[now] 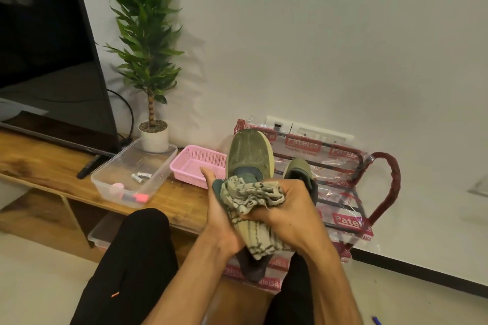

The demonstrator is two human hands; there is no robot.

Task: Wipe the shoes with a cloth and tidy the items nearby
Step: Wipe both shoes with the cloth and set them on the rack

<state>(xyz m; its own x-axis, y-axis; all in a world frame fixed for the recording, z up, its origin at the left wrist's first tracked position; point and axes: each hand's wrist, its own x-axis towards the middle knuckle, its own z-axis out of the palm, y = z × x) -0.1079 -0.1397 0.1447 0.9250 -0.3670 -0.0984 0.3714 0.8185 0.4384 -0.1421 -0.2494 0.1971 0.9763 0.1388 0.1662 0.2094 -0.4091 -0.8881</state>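
An olive green shoe (248, 153) is held up toe-first in front of me. My left hand (219, 208) grips it from the left side near the heel, thumb raised. My right hand (287, 208) clutches a bunched beige patterned cloth (250, 198) and presses it against the shoe's opening. A second green shoe (299, 170) sits on the red shoe rack (380, 187) behind, partly hidden by my right hand.
On the wooden bench (182, 200) stand a pink basket (192, 163), a clear tub (111, 182) with batteries and pink items, a potted plant (153, 134) and a TV (52, 60). A remote (88, 167) lies beside the tub. My knees are below.
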